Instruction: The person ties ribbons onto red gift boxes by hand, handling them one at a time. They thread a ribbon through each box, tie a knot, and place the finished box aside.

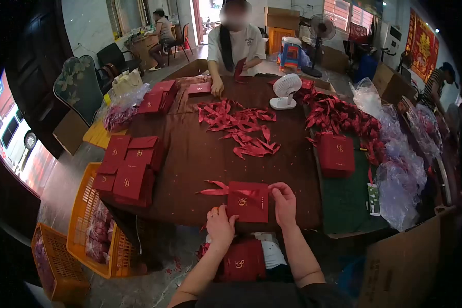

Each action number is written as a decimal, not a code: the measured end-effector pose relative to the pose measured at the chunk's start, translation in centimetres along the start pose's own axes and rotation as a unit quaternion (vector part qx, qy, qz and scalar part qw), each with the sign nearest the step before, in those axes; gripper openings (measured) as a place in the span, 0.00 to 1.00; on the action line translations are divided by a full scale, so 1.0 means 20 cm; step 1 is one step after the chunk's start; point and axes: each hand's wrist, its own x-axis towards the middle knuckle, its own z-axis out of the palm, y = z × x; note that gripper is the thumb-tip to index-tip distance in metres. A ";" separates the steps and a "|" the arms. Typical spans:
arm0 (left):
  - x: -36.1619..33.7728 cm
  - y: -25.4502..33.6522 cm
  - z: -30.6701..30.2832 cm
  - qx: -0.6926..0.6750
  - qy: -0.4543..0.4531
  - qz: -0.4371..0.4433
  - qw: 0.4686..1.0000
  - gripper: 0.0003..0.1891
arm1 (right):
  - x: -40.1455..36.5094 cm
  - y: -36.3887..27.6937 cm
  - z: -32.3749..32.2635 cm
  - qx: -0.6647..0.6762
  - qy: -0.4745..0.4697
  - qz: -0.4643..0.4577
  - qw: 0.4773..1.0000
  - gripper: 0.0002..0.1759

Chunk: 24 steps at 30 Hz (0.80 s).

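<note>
A flat red card envelope with a gold emblem lies at the near edge of the dark brown table. A red ribbon runs across its top and trails off to the left. My left hand pinches the envelope's lower left corner. My right hand grips its right edge, thumb on top. Another red envelope rests on my lap below the table edge.
Stacks of red envelopes sit at the table's left, more at the far left. Loose ribbons litter the middle, a heap at right beside a red bag. A white fan stands far. A person across handles ribbon. Orange crates sit on the floor.
</note>
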 end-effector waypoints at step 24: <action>0.12 -0.08 -0.05 -0.283 -0.107 -0.153 0.941 0.16 | -0.14 0.34 0.13 -0.553 -0.184 -0.213 0.784 0.09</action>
